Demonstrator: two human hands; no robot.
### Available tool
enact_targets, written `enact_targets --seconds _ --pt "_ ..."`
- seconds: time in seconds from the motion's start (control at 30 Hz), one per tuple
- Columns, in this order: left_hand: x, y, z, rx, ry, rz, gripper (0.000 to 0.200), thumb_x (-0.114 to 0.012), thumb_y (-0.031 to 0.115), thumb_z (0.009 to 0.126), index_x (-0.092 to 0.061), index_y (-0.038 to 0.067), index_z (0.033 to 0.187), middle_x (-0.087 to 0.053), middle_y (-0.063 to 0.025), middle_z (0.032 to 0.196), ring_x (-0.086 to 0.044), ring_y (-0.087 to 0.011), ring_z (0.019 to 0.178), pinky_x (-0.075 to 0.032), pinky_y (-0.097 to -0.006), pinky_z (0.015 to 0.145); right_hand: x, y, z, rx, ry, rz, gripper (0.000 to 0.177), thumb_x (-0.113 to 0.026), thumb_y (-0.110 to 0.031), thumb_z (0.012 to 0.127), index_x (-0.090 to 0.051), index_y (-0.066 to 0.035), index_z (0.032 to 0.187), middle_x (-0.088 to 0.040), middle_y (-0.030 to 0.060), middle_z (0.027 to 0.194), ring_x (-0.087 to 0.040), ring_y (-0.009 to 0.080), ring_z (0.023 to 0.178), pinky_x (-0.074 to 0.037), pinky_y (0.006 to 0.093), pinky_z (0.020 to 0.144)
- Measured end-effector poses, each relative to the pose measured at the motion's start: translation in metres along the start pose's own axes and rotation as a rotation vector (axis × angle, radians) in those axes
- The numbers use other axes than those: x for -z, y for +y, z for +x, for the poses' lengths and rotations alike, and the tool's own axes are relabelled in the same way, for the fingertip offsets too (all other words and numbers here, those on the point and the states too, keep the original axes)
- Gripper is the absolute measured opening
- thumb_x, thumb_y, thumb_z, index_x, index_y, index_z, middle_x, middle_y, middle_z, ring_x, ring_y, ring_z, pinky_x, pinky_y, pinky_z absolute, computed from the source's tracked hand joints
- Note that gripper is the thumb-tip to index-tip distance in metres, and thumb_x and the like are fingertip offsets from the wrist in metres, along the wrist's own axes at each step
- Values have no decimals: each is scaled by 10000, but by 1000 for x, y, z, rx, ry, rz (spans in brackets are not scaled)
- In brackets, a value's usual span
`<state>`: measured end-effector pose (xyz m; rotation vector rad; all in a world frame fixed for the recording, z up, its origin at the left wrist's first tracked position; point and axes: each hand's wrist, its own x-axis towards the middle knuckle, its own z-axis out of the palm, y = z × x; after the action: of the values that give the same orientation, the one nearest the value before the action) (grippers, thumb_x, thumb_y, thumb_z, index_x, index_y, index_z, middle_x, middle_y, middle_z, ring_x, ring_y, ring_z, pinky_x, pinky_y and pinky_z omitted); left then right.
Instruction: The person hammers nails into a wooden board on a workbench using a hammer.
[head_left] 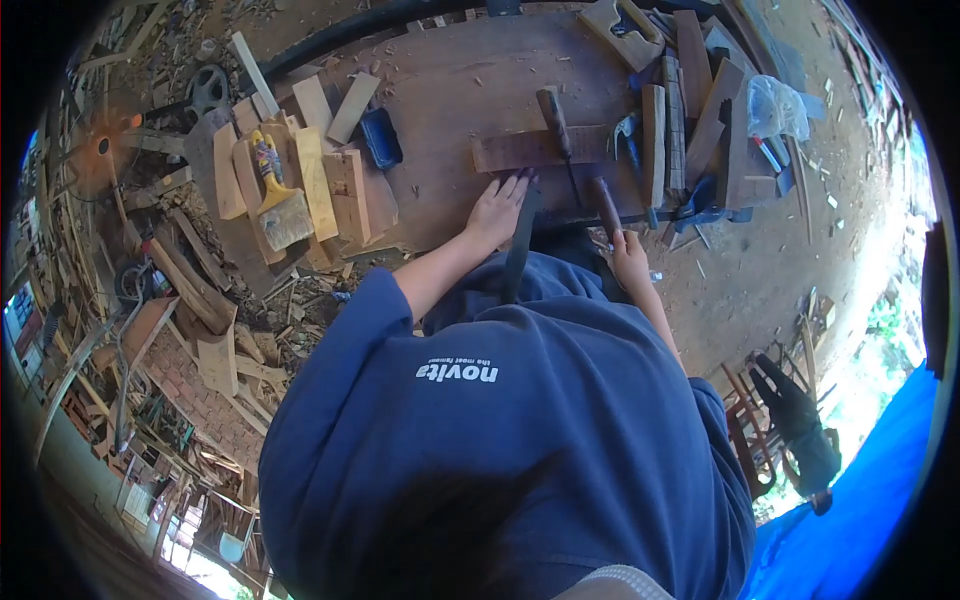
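A curved brown wooden piece lies across the worktable in front of me. My left hand is flat at its near edge, fingers stretched out and fingertips right at the wood. Beside that hand a dark flat strip runs down toward my lap. My right hand is closed round the lower end of a dark brown, rounded wooden handle; whatever tool it belongs to does not show. A tool with a wooden handle and a narrow dark blade rests across the curved piece.
Wood blocks, a paintbrush and a blue tray are at the left. Boards, a blue-headed hammer-like tool and a plastic bag crowd the right. Another person is at the lower right.
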<state>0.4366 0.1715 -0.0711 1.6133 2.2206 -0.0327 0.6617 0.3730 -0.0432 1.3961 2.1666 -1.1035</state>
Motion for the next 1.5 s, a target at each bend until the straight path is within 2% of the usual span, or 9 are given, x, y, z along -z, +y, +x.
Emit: enact_targets --seconds 0.23,0.33,0.4,0.57,0.93,1.03,1.13,1.27,1.5 --pt "-19 -14 -73 493 -153 73 718 -509 363 957 -249 -21 1505 -231 -198 1580 -242 -368 1450 -365 -417 1097 27 -11 -10 38 -48 -39 440 -480 -420 990 -611 -1 1022 -657 286 988 -632 444 981 -483 476 818" --pt "-26 -22 -93 778 -413 276 591 -434 392 996 -430 -15 1425 -421 -182 1490 -437 -332 1354 -468 -453 981 52 -40 -29 41 -80 -59 429 -494 -416 985 -613 -9 1048 -663 277 994 -640 446 961 -495 471 803" --pt "7 -37 -105 766 -864 -283 508 -382 404 1007 -635 29 1237 -638 -160 1256 -627 -307 1146 -519 -480 868 64 -72 -32 46 -117 -64 422 -499 -412 984 -609 -13 1069 -665 274 995 -642 451 951 -499 471 796" --pt "16 -20 -139 1007 -454 -405 426 -417 354 991 -728 64 1020 -703 -173 1069 -687 -338 985 -541 -466 816 42 -173 -25 331 -205 -118 406 -529 -392 971 -552 -23 1137 -652 270 1047 -613 469 1006 -489 498 831" --pt "4 -9 -184 889 -100 -682 411 -458 347 977 -637 25 1157 -663 -239 1098 -635 -396 1040 -495 -479 901 -191 -283 45 512 -409 176 335 -570 -163 880 -537 12 1164 -646 286 1052 -636 444 990 -507 491 847" --pt "7 -11 -192 898 -37 -807 408 -475 325 973 -623 11 1189 -651 -248 1122 -617 -401 1071 -483 -463 923 -135 -256 40 709 -442 267 290 -570 -156 889 -612 -24 1143 -668 236 1021 -655 402 959 -522 451 847" --pt "3 -19 -195 938 -110 -822 410 -482 318 972 -614 6 1204 -648 -249 1134 -607 -406 1087 -476 -453 935 -51 -204 46 811 103 338 223 -634 -79 841 -648 -40 1060 -662 180 1007 -635 342 973 -507 408 872" --pt "28 -26 -176 899 -205 -803 414 -497 316 966 -595 14 1233 -633 -236 1179 -590 -396 1120 -464 -443 960 59 -122 87 486 840 83 405 -683 -179 833 -548 11 1165 -573 216 1134 -519 412 1096 -416 487 946" --pt "34 -35 -141 663 -18 -649 414 -529 306 945 -571 43 1262 -591 -202 1265 -562 -370 1168 -461 -440 977 114 -110 125 51 353 -503 959 -805 -529 636 -424 33 1314 -583 245 1185 -545 386 1169 -440 448 1007"
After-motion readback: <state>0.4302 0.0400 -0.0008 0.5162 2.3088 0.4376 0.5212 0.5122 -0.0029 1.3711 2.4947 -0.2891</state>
